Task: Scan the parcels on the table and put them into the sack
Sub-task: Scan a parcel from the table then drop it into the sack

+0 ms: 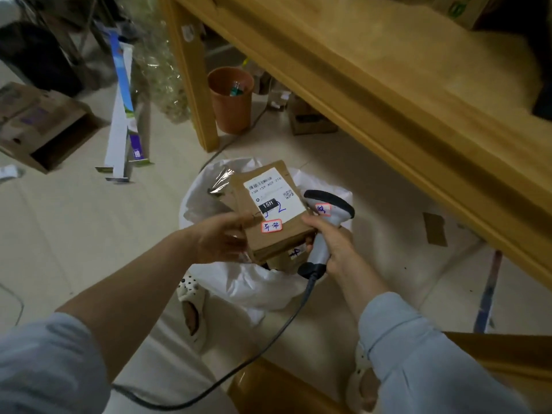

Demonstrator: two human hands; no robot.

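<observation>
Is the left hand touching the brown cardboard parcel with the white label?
Touching. The head view shows the left hand gripping the brown cardboard parcel at its left edge, thumb on top.

The sack (239,282) sat open on the floor, its mouth crowded by a brown parcel (268,210) held flat over it. The table (388,85) edge overhung just to the sack's right, and a table leg (194,79) and an orange bin (231,100) stood beyond it. Left of the sack the floor (74,234) lay bare, and a scanner cable (239,366) trailed across its near side.
</observation>
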